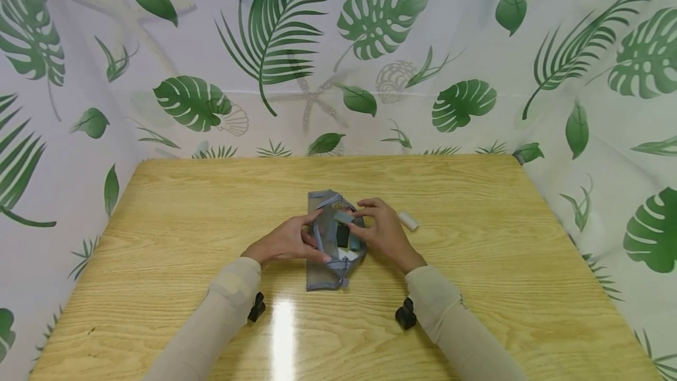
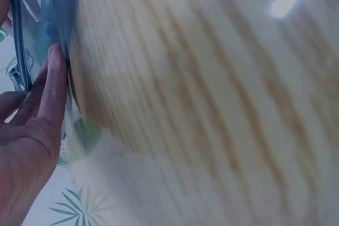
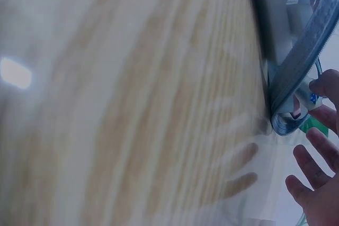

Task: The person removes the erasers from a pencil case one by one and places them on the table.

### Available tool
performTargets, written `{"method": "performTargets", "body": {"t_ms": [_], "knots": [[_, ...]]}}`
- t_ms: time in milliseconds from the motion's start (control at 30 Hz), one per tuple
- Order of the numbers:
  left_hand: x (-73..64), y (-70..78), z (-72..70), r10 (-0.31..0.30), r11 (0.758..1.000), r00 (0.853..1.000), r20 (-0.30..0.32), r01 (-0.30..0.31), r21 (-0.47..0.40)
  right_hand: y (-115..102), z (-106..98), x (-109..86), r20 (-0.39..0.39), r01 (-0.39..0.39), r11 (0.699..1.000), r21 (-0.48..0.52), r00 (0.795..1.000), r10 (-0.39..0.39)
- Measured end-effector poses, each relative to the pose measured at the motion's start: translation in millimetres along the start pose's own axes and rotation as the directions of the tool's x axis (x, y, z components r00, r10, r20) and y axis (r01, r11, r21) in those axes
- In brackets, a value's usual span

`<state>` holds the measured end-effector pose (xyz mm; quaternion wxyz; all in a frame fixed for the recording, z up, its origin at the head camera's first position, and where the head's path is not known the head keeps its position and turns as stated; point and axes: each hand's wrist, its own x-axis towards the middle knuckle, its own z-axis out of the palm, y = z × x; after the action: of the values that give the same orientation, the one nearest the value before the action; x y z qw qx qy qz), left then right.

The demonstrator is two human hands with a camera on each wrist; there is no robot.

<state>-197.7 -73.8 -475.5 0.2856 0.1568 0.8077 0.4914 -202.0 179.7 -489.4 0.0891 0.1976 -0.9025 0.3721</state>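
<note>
A grey-blue mesh zip pouch [image 1: 320,277] lies on the table with its mouth spread wide. My left hand [image 1: 287,241] grips the pouch's left side, thumb and fingers at the opening's edge. In the left wrist view, fingers [image 2: 54,86] press against the mesh. My right hand [image 1: 387,231] pinches a small pale blue-green block [image 1: 344,217] over the pouch's mouth. Its other fingers are spread in the right wrist view. Inside the pouch are a black item [image 1: 342,236] and some white pieces [image 1: 347,254], partly hidden by the mesh and the rim.
A small white block [image 1: 408,221] lies on the wooden table [image 1: 476,240], just right of my right hand. Behind the table hangs a white cloth [image 1: 412,116] with green leaf prints. Black wrist devices sit below both cuffs, the left device [image 1: 256,307] close to the tabletop.
</note>
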Motion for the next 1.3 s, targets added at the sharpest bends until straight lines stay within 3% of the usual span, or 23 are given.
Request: {"method": "performTargets", "body": {"t_ms": [833, 1300], "knots": [[-0.2, -1.7, 0.2, 0.035, 0.999, 0.999, 0.004, -0.035, 0.000, 2.2, -32.5, -15.4, -0.020, -0.035, 0.998, 0.050, 0.999, 0.036], [-0.7, -1.3, -0.3, 0.032, 0.999, 0.999, 0.000, -0.032, -0.006, 23.7, -59.5, -23.8, -0.062, -0.100, 0.993, 0.066, 0.993, 0.105]]}}
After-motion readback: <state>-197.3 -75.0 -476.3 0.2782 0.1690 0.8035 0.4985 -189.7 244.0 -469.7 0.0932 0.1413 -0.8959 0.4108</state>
